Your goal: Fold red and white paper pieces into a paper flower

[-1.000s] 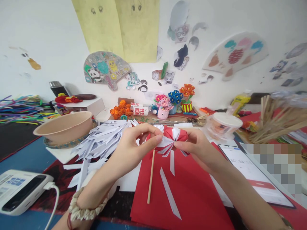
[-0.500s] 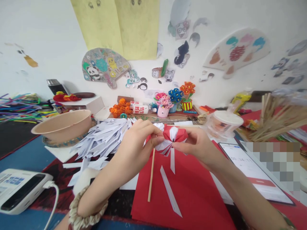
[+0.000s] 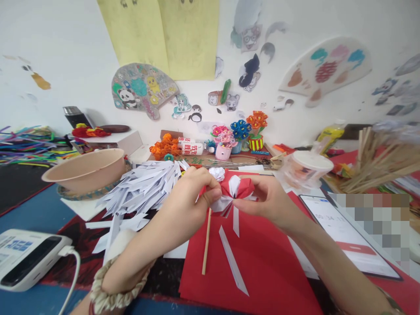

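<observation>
Between my two hands is a red and white folded paper flower (image 3: 234, 190), held above a stack of red paper (image 3: 262, 262). My left hand (image 3: 197, 192) pinches its left side with thumb and fingertips. On the opposite side my right hand (image 3: 265, 197) grips it, thumb near the centre in front and fingers behind. Below the flower lie a thin wooden stick (image 3: 207, 245) and a folded white paper strip (image 3: 233, 260). A shorter white strip (image 3: 236, 222) rests just under the flower. Behind it sits a crumpled white paper piece (image 3: 217, 173).
Left of my hands is a heap of white paper strips (image 3: 141, 186), beside a beige bowl (image 3: 87, 173). A phone (image 3: 348, 236) lies at right, near a lidded cup (image 3: 308, 166). Small flower pots (image 3: 223, 152) stand along the wall. A white device (image 3: 33, 258) with a cable is at lower left.
Both hands keep hold of the paper flower. It has tilted a little and shifted slightly left, and more of the crumpled white piece behind now shows.
</observation>
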Motion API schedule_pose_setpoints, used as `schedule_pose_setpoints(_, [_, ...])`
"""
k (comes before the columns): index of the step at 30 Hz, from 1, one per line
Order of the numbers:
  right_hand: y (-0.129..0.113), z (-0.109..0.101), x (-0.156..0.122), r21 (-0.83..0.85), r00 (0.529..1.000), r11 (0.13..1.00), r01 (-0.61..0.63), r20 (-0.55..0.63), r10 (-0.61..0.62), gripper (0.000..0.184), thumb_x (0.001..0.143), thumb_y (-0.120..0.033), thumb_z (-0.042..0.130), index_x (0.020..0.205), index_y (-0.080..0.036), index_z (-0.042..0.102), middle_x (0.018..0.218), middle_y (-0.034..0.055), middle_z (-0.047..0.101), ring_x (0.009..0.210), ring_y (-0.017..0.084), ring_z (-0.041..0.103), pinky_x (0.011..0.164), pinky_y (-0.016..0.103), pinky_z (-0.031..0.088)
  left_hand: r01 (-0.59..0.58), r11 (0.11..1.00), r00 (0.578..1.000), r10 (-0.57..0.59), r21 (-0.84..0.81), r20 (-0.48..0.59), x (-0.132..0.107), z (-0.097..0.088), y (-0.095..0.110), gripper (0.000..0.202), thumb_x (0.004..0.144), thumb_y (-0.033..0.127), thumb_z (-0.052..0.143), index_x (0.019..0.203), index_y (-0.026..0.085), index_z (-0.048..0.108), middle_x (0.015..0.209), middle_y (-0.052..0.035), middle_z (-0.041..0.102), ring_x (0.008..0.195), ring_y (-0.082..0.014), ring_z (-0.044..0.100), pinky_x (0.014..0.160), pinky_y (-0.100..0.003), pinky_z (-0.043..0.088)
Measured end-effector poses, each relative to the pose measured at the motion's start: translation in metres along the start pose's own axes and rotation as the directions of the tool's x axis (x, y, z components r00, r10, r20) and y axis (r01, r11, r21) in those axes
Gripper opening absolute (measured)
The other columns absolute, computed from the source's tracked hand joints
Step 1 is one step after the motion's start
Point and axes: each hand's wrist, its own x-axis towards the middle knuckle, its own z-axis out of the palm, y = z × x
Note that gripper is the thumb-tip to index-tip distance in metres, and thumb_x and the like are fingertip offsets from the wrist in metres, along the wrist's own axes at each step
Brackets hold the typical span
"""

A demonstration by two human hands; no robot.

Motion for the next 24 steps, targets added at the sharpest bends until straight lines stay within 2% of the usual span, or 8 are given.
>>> schedule_pose_setpoints(3, [0.0010,0.0014,0.0003,0.023,1.000,0.999,0.023,-0.005,-0.023,0.007,0.078,-0.025,0.076,0.079,-0.021,0.071,0.079,0.0024,0.071,0.078,0.019,0.064,0.068,0.031,0.053,0.041,0.999,0.999,-0.042,-0.025,-0.008,-0.0004,0.0007,0.0006,0.023,0.094,0.015,0.053,0.072,0.018,0.058,0.080,-0.0022,0.061,0.085,-0.0201,0.053,0.077,-0.034,0.037])
schedule_pose_setpoints(6, [0.0010,0.0030,0.0010,-0.004,0.996,0.998,0.065,-0.061,-0.065,0.010,0.076,-0.023,0.076,0.074,-0.020,0.068,0.076,0.0015,0.068,0.077,0.019,0.063,0.068,0.030,0.053,0.024,1.000,0.998,-0.023,0.019,-0.056,-0.0002,-0.0004,0.0039,0.021,0.093,0.024,0.062,0.073,0.019,0.064,0.081,-0.0005,0.065,0.084,-0.0198,0.054,0.079,-0.034,0.037])
schedule_pose_setpoints(12, [-0.0012,0.0047,0.0006,-0.048,0.979,0.993,0.111,-0.164,-0.118,0.009,0.074,-0.020,0.077,0.077,-0.019,0.068,0.075,0.0011,0.069,0.069,0.016,0.061,0.061,0.027,0.052,0.017,0.988,0.992,0.002,0.153,-0.126,-0.0003,0.0014,0.0051,0.014,0.084,0.020,0.074,0.073,0.019,0.065,0.081,-0.0009,0.066,0.084,-0.0209,0.052,0.075,-0.034,0.037])
schedule_pose_setpoints(17, [-0.0012,0.0028,0.0002,-0.073,0.968,0.989,0.131,-0.206,-0.144,0.010,0.074,-0.020,0.077,0.076,-0.019,0.067,0.072,-0.0006,0.065,0.067,0.014,0.057,0.060,0.025,0.050,-0.066,0.986,0.966,0.101,0.152,-0.237,-0.0018,0.0063,0.0006,0.012,0.087,0.020,0.069,0.076,0.019,0.064,0.081,-0.0002,0.065,0.082,-0.0187,0.054,0.075,-0.033,0.039])
schedule_pose_setpoints(21, [-0.0002,0.0016,0.0002,-0.045,0.977,0.992,0.118,-0.171,-0.124,0.009,0.075,-0.020,0.077,0.080,-0.020,0.069,0.075,0.0006,0.066,0.070,0.015,0.059,0.063,0.027,0.051,0.002,0.999,0.968,0.008,0.038,-0.251,-0.0012,0.0050,0.0014,0.001,0.084,0.019,0.071,0.084,0.020,0.070,0.080,0.0015,0.071,0.074,-0.0159,0.058,0.069,-0.030,0.040])
schedule_pose_setpoints(24, [0.0002,0.0005,0.0006,0.002,0.986,0.996,0.090,-0.139,-0.089,0.010,0.075,-0.022,0.078,0.078,-0.020,0.068,0.075,0.0010,0.066,0.073,0.017,0.061,0.067,0.030,0.053,0.057,0.997,0.978,-0.068,-0.060,-0.198,0.0002,-0.0005,0.0040,0.007,0.084,0.020,0.071,0.077,0.020,0.073,0.077,0.0013,0.074,0.073,-0.0158,0.061,0.068,-0.029,0.042])
